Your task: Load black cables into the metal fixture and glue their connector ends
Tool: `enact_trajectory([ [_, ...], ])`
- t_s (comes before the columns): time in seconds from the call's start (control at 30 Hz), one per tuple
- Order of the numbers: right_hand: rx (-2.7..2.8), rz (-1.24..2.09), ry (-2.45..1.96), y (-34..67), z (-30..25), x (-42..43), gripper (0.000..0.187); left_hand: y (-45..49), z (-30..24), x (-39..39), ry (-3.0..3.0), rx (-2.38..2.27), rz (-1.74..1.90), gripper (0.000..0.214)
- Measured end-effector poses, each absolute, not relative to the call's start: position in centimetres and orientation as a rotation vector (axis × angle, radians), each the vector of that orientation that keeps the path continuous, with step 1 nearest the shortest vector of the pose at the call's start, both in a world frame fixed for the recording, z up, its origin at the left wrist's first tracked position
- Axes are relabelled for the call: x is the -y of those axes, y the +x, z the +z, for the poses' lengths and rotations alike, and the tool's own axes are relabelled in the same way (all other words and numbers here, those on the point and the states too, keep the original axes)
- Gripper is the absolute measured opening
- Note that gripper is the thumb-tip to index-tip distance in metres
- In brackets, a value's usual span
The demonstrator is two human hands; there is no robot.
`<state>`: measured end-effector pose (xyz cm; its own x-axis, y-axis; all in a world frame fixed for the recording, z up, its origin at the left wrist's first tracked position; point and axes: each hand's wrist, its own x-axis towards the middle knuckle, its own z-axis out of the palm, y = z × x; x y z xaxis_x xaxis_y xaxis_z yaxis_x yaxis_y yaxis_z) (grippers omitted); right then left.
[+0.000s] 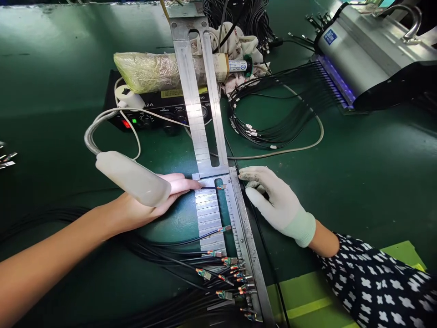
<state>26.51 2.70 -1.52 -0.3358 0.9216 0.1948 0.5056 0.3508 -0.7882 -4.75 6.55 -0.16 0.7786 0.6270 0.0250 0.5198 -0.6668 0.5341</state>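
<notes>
My bare left hand (pixel 174 189) pinches a thin black cable (pixel 209 187) at the upper end of a slotted metal fixture (pixel 206 207). The cable's stripped end, with its small connector, lies across the slot. A white lamp head (pixel 133 177) on a flexible neck hides part of that hand. In a white glove, my right hand (pixel 273 196) rests at the fixture's right rail (pixel 251 237), thumb and fingers apart and nothing visibly held. Lower on the fixture lie several cable ends (pixel 230 261) with orange and green wires and metal connectors. A hinged metal plate (pixel 193 100) stands raised behind.
A black control box (pixel 160 114) with lit switches stands behind, under a plastic-wrapped bundle (pixel 146 70). Coiled black cables (pixel 251 130) run to a silver 365nm lamp unit (pixel 368 54) glowing violet. More cables (pixel 143 250) spread at lower left. Green mats (pixel 307 296) lie at lower right.
</notes>
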Motion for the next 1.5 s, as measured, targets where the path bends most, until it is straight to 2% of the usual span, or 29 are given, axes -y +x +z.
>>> enact_trajectory([
  [0.23,2.021,0.792,-1.193,26.3,-1.5,-3.2,0.029,-3.9,-1.6,-2.4,2.686,-1.213,0.519,0.038],
  [0.43,2.040,0.757,-1.218,26.3,-1.7,-3.0,0.028,-3.6,-1.2,-0.9,2.635,-1.249,0.399,0.042],
  [0.53,2.069,0.747,-1.190,26.7,-1.6,-2.2,0.028,-3.6,0.1,0.6,2.349,-1.205,0.390,0.035],
  [0.67,2.107,0.713,-1.172,27.1,-1.7,-1.4,0.029,-3.0,1.2,2.3,2.136,-1.152,0.362,0.013],
  [0.87,2.041,0.759,-1.202,26.9,-1.6,-1.8,0.027,-1.7,1.2,-0.9,2.322,-1.197,0.622,0.017],
  [1.23,2.053,0.785,-1.208,26.9,-1.5,-1.8,0.027,-3.5,0.3,-3.3,2.426,-1.053,0.413,0.035],
  [1.5,2.058,0.795,-1.200,26.9,-1.4,-1.9,0.027,-3.3,0.6,-4.5,2.300,-1.050,0.370,0.028],
])
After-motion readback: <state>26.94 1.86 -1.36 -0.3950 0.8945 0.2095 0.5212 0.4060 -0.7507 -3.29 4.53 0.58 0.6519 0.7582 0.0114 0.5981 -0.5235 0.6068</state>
